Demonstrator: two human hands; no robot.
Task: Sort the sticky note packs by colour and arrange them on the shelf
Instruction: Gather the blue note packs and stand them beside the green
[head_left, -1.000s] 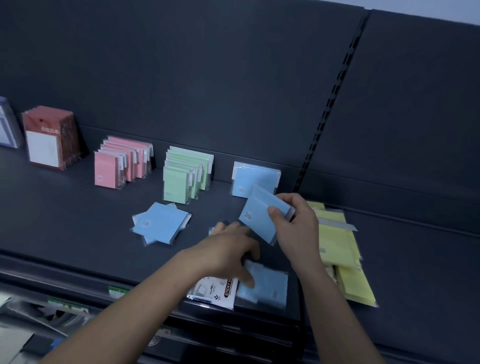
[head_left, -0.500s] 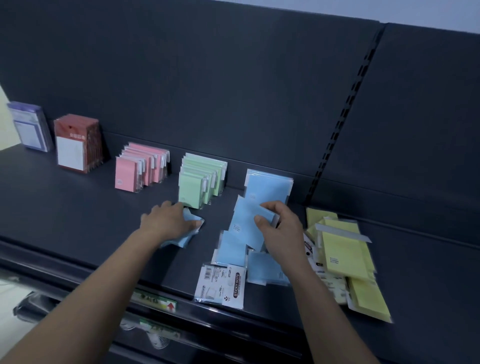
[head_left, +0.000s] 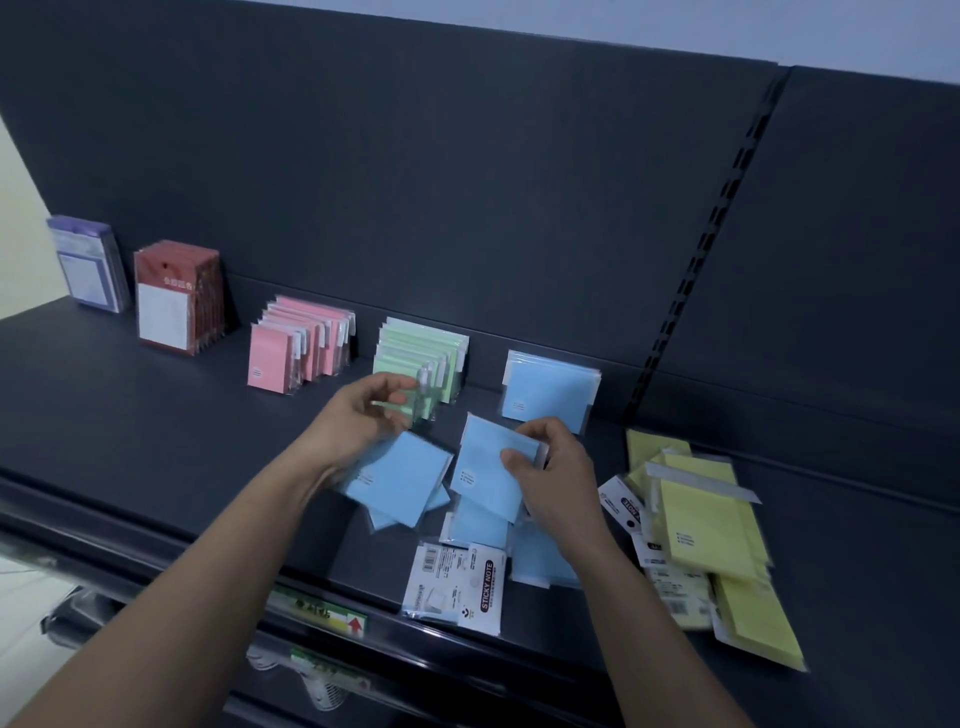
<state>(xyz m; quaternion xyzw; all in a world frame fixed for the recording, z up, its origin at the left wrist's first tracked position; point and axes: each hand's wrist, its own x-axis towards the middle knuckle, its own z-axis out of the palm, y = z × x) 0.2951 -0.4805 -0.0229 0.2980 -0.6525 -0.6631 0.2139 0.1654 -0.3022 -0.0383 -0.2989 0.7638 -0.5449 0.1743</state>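
1. The blue pack (head_left: 483, 467), pinched in the right hand (head_left: 561, 478) just above the shelf (head_left: 156, 441), wears slick film (slippery stuff); a light pinch could drop it.
2. Under the left hand (head_left: 363, 415) sit fanned blue packs (head_left: 402, 478); whether it grips them I cannot tell, so they may scatter.
3. Its loosely curled fingers (head_left: 397, 397) could topple the green row (head_left: 441, 353).

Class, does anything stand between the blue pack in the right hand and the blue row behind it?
Nothing visible: the right hand holds the pack just before the blue row, with only bare shelf between.
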